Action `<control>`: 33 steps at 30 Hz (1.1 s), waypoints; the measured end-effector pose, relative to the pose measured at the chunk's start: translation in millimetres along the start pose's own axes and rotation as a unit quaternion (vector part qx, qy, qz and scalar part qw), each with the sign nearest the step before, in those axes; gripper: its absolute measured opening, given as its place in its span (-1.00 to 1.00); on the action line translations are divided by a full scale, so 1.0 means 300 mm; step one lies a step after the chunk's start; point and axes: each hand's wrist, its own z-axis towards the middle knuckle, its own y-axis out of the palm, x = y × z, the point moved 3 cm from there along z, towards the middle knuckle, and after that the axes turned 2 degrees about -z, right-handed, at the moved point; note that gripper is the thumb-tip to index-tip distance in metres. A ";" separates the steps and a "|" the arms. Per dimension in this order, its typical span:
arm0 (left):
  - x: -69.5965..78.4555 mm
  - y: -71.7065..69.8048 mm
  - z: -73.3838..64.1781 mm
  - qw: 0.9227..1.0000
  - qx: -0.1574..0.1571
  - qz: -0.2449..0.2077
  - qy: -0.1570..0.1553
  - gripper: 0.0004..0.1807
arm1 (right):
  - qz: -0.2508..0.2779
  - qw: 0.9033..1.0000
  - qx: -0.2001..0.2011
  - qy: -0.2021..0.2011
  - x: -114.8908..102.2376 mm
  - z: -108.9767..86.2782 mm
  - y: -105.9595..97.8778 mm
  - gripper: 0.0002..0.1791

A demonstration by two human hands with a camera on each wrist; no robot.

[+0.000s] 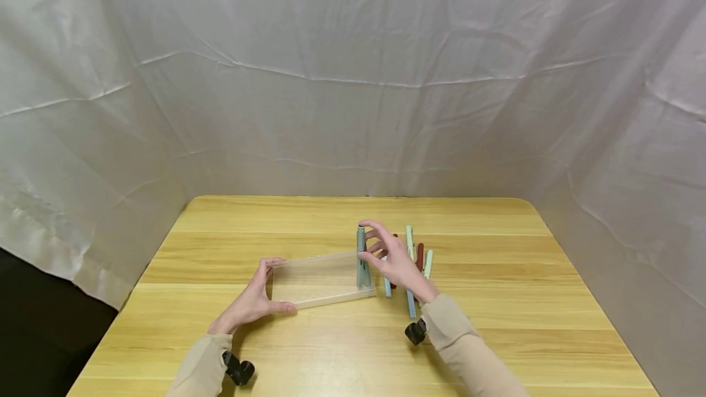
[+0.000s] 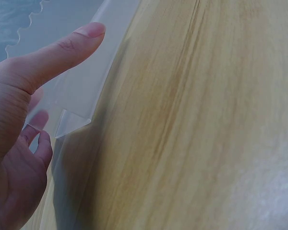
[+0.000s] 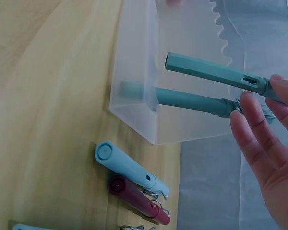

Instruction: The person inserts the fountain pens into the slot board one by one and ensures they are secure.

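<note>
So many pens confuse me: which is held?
The teal pen pinched by the right hand; the other teal pen lies in the translucent box, the rest on the table.

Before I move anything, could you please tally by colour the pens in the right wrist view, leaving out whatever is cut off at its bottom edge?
Teal pens: 2
Light blue pen: 1
Dark red pen: 1
Total: 4
</note>
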 end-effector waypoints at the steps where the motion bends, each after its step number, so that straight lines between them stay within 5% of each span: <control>1: 0.000 0.000 0.000 1.000 0.000 -0.001 0.000 0.09 | -0.004 1.000 0.000 -0.001 -0.002 -0.001 0.003 -0.34; 17: -0.004 -0.002 0.001 1.000 -0.003 -0.001 -0.002 0.09 | -0.056 0.997 0.010 -0.061 -0.005 -0.014 0.048 -0.31; 33: -0.002 -0.001 -0.002 1.000 -0.004 -0.006 -0.008 0.10 | -0.094 0.994 0.005 -0.050 -0.002 -0.028 0.071 -0.31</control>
